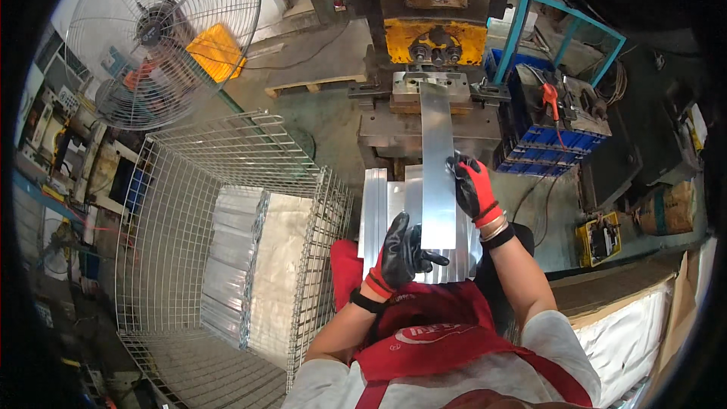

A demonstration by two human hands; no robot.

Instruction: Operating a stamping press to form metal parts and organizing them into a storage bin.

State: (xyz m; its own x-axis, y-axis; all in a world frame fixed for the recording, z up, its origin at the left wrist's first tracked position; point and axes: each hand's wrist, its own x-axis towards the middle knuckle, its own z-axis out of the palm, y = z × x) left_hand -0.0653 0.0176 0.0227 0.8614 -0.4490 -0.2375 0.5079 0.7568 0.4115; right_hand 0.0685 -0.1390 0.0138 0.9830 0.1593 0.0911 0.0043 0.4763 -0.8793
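Observation:
A long, shiny metal strip (437, 159) runs from my lap up into the die of a stamping press (430, 30). My left hand (401, 252), in a black and red glove, grips the strip's near end. In a red glove, my right hand (473, 188) holds the strip's right edge about halfway along. Under the strip lies a stack of similar metal strips (379, 212). I wear a red apron.
A wire mesh cage (227, 242) with stacked metal sheets stands to my left. A large floor fan (163, 30) is at the back left. Blue crates (549, 140) with tools sit right of the press. A cardboard box lined with white plastic (636, 318) is at my right.

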